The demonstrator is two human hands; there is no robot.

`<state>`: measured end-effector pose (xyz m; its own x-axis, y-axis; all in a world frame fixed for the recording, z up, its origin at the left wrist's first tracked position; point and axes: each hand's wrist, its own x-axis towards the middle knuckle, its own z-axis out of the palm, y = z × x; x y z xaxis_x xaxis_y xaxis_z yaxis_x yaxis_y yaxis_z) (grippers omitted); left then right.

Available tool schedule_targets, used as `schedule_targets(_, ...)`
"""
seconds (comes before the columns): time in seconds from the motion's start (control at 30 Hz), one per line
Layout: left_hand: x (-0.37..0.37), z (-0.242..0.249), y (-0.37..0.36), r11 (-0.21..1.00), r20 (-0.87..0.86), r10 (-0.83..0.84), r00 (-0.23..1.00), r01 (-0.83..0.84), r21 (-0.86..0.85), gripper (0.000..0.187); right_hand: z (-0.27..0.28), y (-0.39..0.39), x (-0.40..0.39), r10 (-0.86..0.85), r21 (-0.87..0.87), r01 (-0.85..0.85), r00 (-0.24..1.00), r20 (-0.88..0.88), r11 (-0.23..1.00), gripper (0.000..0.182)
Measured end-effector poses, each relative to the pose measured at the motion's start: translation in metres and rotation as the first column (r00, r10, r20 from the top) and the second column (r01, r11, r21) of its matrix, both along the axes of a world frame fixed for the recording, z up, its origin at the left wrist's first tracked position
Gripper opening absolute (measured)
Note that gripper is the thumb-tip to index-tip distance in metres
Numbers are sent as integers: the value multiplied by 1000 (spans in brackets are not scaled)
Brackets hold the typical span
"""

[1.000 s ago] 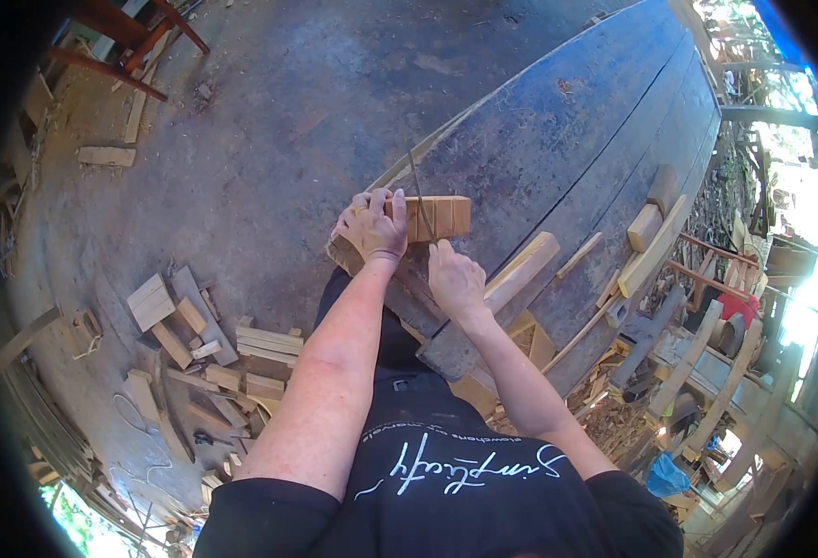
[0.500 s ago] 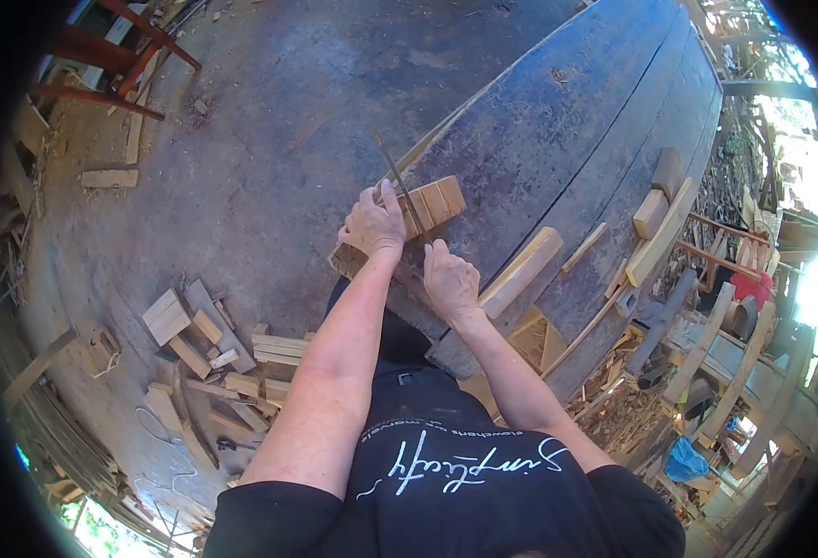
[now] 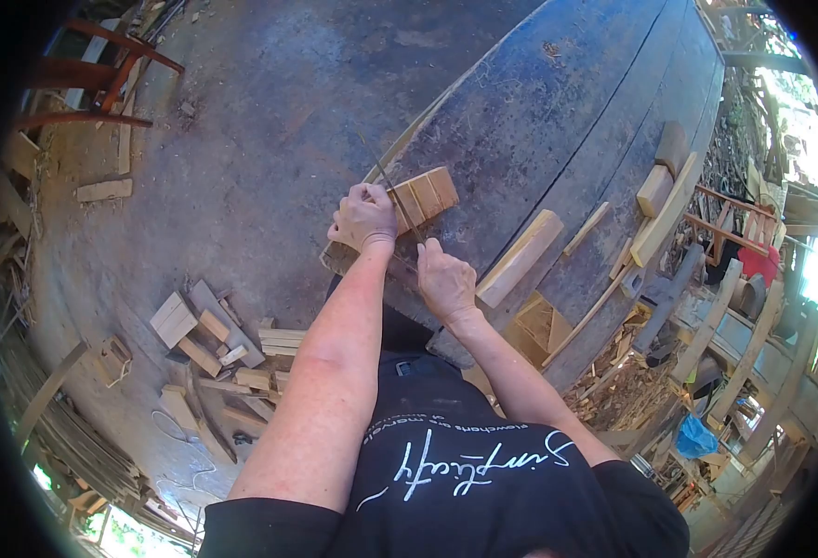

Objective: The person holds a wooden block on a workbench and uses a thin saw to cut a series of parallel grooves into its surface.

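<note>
My left hand (image 3: 364, 218) is closed over the near-left end of a wooden block (image 3: 430, 193), holding it down at the corner of the worn bench (image 3: 511, 130). Several pale lines run across the block's top. In a fist, my right hand (image 3: 447, 282) grips the near end of a saw (image 3: 400, 202), whose handle is hidden by the fingers. Seen edge-on, the long thin blade slants across the block right beside my left fingers. Its far tip reaches past the block's far side.
On the bench to the right lie a squared timber (image 3: 521, 258), a long strip (image 3: 665, 219) and smaller pieces. Offcuts (image 3: 170, 318) are strewn on the floor at lower left. A red-brown wooden chair (image 3: 102, 79) stands at upper left. Lumber and a blue bag (image 3: 697, 435) lie at right.
My right hand has drawn back slightly toward my body with the saw, and the blade's slant has shifted a little. My left hand stays on the block. The whole view has shifted slightly.
</note>
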<state>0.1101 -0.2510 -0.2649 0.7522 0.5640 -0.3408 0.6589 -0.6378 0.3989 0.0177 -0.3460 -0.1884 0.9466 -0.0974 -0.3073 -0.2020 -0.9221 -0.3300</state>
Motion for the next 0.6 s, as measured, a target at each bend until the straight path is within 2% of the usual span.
schedule_targets(0.17, 0, 2, -1, 1000, -6, -5, 1000, 5, -3, 33, 0, 3, 1, 6, -13, -6, 1000, -7, 1000, 25)
schedule_targets(0.23, 1, 2, 1, 1000, -12, -10, 1000, 10, 0, 33, -8, 10, 19, 11, -20, -11, 1000, -20, 1000, 25)
schedule_targets(0.3, 0, 1, 2, 1000, -39, -22, 999, 22, -21, 34, -22, 18, 45, 13, 23, -14, 999, 47, 1000, 26)
schedule_targets(0.33, -1, 2, 2, 999, -38, -28, 999, 27, -20, 34, -21, 19, 46, 10, 1, -10, 1000, 11, 1000, 26)
schedule_targets(0.53, -1, -2, 0, 1000, -8, -1, 1000, 1, 17, 34, 18, -3, -34, 23, 5, -23, 997, -71, 1000, 25)
schedule_targets(0.6, -1, -3, 0, 1000, 13, 1, 1000, -1, 3, 33, 5, 4, -17, 27, -15, -27, 999, -40, 1000, 25)
